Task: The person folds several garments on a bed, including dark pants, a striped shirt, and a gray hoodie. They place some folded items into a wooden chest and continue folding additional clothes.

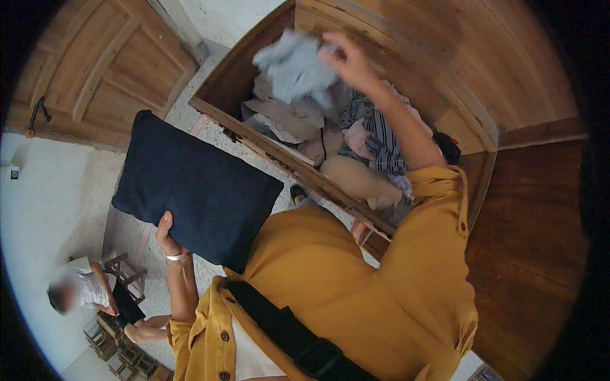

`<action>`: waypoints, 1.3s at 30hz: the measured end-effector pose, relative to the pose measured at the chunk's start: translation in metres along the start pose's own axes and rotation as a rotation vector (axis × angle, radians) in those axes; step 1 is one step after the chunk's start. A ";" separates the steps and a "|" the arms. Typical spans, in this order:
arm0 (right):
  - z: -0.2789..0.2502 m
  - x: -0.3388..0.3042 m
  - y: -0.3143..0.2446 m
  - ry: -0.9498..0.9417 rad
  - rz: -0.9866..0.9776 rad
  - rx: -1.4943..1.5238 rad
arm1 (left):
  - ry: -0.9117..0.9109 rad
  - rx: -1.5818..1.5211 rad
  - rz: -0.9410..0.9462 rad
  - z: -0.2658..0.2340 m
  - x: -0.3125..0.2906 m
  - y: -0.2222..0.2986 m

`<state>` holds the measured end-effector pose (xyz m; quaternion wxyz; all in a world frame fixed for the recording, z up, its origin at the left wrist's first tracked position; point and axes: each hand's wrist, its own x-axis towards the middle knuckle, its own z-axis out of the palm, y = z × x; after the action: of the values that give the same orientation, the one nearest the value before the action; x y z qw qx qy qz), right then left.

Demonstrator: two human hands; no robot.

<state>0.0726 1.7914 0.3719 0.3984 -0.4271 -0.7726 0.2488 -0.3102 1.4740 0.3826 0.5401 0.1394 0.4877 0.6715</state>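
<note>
one dark, squarish, cushion-like thing (pixel 197 184) is held outside the wooden chest (pixel 223 84), in front of the person's body and to the left of the chest's front edge. the left hand (pixel 168 236) is closed on its lower edge, thumb laid over the near face. the right hand (pixel 348 60) is above the inside of the chest, fingers partly curled, at the edge of a light blue cloth (pixel 293 66); both are blurred, so i cannot tell whether it grips the cloth.

judging by how things lie, the work seems partway: the dark thing is clear of the chest, while the blue cloth is over it and the rest remains inside, unsorted. that heap holds a striped cloth (pixel 386 140), a pink cloth (pixel 359 138) and a beige cloth (pixel 352 180), crumpled together, none looking folded.

farther out, a wooden door (pixel 105 73) stands at the upper left, and another person (pixel 95 286) sits at the lower left.
</note>
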 end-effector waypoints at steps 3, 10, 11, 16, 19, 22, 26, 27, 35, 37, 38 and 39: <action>0.044 -0.059 0.072 -0.104 0.357 -0.124 | -0.027 0.018 -0.029 0.006 0.002 0.002; 0.148 -0.132 0.057 -0.540 0.318 -0.026 | -0.050 0.045 -0.026 0.017 0.003 0.004; 0.151 -0.133 0.060 -0.508 0.309 -0.003 | -0.061 0.045 -0.027 0.018 0.003 0.004; 0.103 -0.095 0.057 -0.258 0.446 0.366 | -0.056 0.047 -0.033 0.013 0.001 0.007; 0.076 -0.081 0.102 0.153 0.438 -0.189 | -0.062 0.056 -0.035 0.014 0.003 0.007; 0.076 -0.079 0.122 0.275 0.332 -0.518 | -0.046 0.049 -0.030 0.019 0.002 0.005; 0.129 -0.097 0.095 -0.390 0.241 -0.061 | -0.077 0.081 -0.057 0.027 0.005 0.005; 0.138 -0.098 0.069 -0.440 0.258 -0.158 | -0.058 0.084 -0.037 0.027 0.003 0.004; 0.079 -0.073 -0.025 -0.242 0.176 -0.454 | -0.059 0.056 -0.006 0.040 0.001 0.007; 0.070 -0.063 -0.039 -0.208 0.217 0.134 | -0.088 0.043 -0.007 0.047 0.005 0.006; 0.061 -0.058 -0.058 -0.298 0.293 0.485 | -0.096 0.036 -0.002 0.050 0.007 0.005; 0.053 -0.056 -0.076 -0.384 0.370 0.829 | -0.118 0.037 -0.025 0.059 0.008 0.004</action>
<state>0.0115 1.7020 0.3748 0.3342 -0.3092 -0.5792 0.6762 -0.2739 1.5109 0.4115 0.5736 0.1825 0.4691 0.6463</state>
